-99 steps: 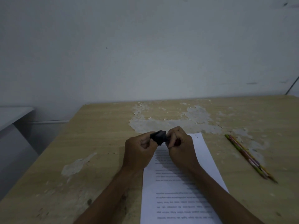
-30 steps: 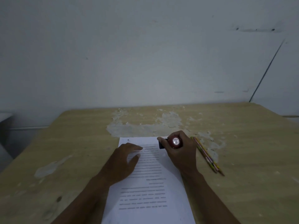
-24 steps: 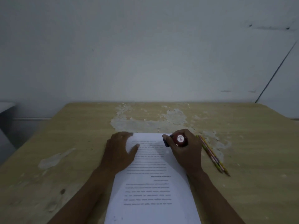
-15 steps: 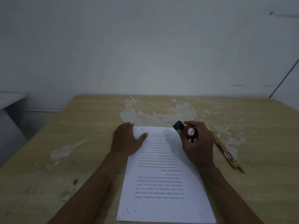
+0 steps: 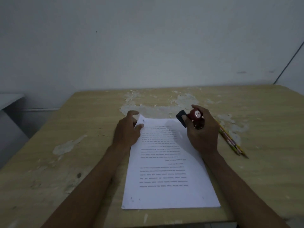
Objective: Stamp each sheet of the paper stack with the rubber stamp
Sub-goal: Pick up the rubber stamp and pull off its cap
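A stack of printed white paper (image 5: 169,175) lies lengthwise on the wooden table (image 5: 82,145), its text upside down to me. My left hand (image 5: 127,130) is at the stack's far left corner, thumb and fingers pinching the top sheet's corner, which is lifted and curled up. My right hand (image 5: 203,130) grips the rubber stamp (image 5: 189,116) by its red round knob. The stamp is raised and tilted, its black base pointing left over the stack's far right corner, clear of the paper.
Several pencils (image 5: 230,140) lie in a bundle on the table just right of my right hand. Patches of peeled veneer mark the tabletop behind the stack. A white wall stands behind the table; the table's left edge drops off near a grey ledge.
My right hand has lifted the stamp off the top sheet and tilted it. My left hand slid from flat on the paper to its far left corner and pinched it up.
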